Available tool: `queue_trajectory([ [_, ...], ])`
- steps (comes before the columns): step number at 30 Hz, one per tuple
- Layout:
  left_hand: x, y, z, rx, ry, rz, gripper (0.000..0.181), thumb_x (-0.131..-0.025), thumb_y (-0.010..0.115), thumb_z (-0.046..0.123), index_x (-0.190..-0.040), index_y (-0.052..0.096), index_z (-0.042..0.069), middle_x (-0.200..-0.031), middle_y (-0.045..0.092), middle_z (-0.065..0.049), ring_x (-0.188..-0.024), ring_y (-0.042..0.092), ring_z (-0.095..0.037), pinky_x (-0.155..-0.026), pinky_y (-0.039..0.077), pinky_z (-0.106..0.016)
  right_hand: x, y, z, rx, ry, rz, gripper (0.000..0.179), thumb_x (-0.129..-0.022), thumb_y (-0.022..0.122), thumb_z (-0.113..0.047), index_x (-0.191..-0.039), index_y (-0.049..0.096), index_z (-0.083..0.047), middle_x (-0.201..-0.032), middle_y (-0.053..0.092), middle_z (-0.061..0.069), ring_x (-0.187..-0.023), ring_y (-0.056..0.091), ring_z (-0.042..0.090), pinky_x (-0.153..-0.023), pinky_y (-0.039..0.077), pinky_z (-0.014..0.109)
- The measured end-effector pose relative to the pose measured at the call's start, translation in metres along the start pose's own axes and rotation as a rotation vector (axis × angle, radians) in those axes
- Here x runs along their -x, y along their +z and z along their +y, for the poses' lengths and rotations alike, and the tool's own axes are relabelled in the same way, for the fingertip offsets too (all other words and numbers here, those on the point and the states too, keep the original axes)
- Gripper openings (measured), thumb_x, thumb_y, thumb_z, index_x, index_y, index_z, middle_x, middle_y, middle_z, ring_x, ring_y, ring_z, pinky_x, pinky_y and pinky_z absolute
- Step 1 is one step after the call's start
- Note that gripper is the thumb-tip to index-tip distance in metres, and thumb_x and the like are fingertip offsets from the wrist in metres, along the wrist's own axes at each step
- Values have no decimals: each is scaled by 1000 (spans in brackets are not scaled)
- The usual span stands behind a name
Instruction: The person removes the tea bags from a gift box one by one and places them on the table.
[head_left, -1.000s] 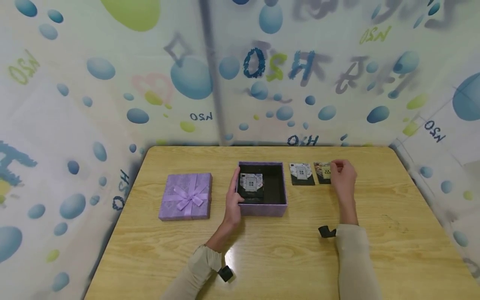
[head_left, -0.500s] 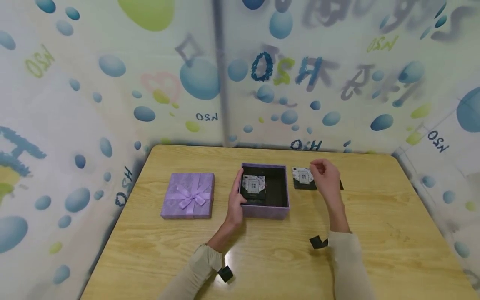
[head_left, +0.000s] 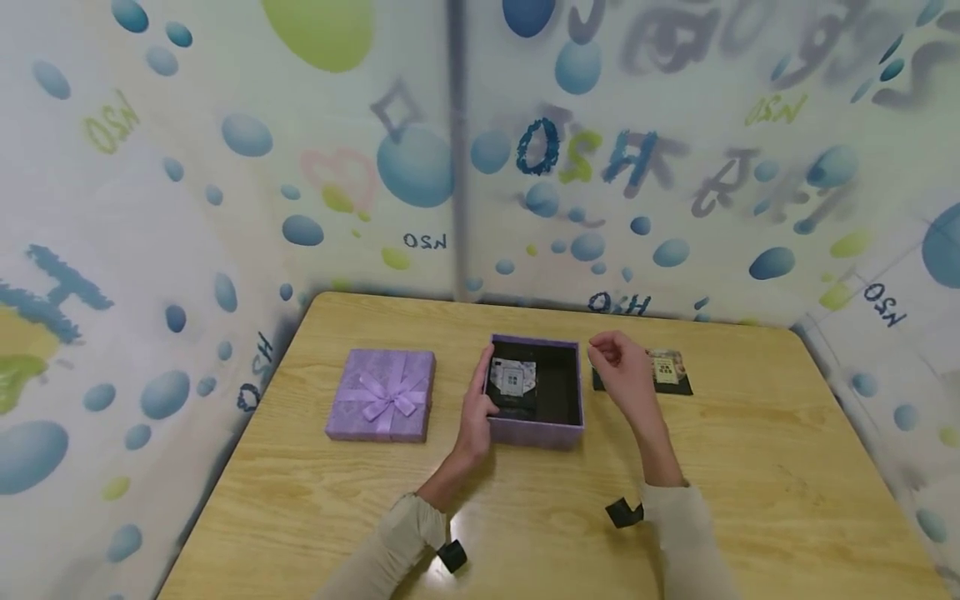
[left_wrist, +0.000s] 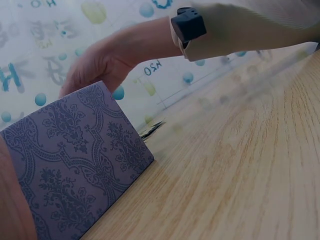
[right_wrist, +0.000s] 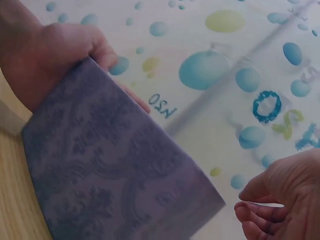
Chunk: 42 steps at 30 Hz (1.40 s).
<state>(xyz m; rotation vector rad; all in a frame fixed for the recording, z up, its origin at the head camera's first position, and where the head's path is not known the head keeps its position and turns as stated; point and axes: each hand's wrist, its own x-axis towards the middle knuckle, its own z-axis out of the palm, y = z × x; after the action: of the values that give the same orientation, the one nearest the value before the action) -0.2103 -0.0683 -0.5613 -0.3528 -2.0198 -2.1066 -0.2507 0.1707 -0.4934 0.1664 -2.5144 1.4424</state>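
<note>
A purple patterned gift box (head_left: 536, 433) with a black inside stands uncovered mid-table. My left hand (head_left: 472, 423) holds its left side, fingers along the wall and thumb at the front corner of the rim. Inside, against the left wall, lies a small square black-and-white packet (head_left: 513, 380). My right hand (head_left: 628, 377) hovers just right of the box, fingers loosely bent. Nothing shows between the thumb and fingers in the right wrist view. Beneath that hand a dark packet (head_left: 597, 381) is mostly hidden; a packet with a colourful print (head_left: 670, 372) lies to its right.
The matching purple lid (head_left: 380, 396) with a ribbon bow lies left of the box. All of it is on a light wooden table (head_left: 540, 517), backed by a wall covering (head_left: 330, 275) printed with blue and green bubbles.
My right hand has left the colourful packet and moved left over the other packet, beside the box. My left hand stays on the box. The head view has shifted slightly.
</note>
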Motion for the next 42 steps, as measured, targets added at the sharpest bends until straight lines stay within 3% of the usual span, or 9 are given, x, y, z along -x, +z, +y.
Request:
queue_trajectory([
  [7,2,-1,-2,-11,10,3,89,-79,31,-6,-166,28,10,-172,26,-7,-158,18,-23,-117,27,-48,11,17,-19,-70,-43,-81,20,-102,66,-10,-114,69,5,-103,70,19,-89,64,23,-75,49,20],
  [12,1,-2,-3,-18,21,0,88,-79,32,-5,-166,29,9,-172,27,-8,-157,20,-22,-116,28,-45,15,27,-29,-47,-66,-112,18,-100,68,-8,-113,69,4,-102,72,16,-90,67,24,-76,52,20],
  [20,0,-1,-1,-9,-24,3,91,-79,32,-7,-167,29,14,-172,27,-2,-157,20,-20,-117,26,-52,22,44,-43,97,-74,-307,25,-99,68,-8,-121,66,4,-109,71,16,-96,71,29,-85,59,44],
  [28,2,-2,-2,-21,-8,9,90,-79,32,-7,-166,29,12,-172,28,-4,-157,20,-21,-115,28,-53,21,55,-51,256,-90,-374,32,-97,70,-10,-125,65,7,-107,70,18,-90,69,27,-80,59,44],
  [33,4,-3,-1,-23,-12,6,88,-80,31,-5,-167,28,14,-172,26,-3,-157,19,-21,-112,30,-50,17,65,-53,362,-40,-448,36,-98,70,-15,-128,64,5,-95,68,10,-78,63,20,-69,55,38],
  [39,3,-2,-1,-1,5,-5,89,-80,29,-6,-167,27,12,-173,24,-5,-158,18,-20,-117,26,-54,8,78,-49,471,124,-534,56,-101,66,-21,-143,48,12,-89,69,16,-59,63,22,-54,49,35],
  [42,2,-1,-1,-1,20,-1,89,-79,30,-7,-166,27,10,-172,25,-7,-158,18,-21,-116,27,-52,4,83,-47,535,166,-548,55,-102,66,-25,-136,52,16,-83,65,15,-58,62,24,-54,49,36],
])
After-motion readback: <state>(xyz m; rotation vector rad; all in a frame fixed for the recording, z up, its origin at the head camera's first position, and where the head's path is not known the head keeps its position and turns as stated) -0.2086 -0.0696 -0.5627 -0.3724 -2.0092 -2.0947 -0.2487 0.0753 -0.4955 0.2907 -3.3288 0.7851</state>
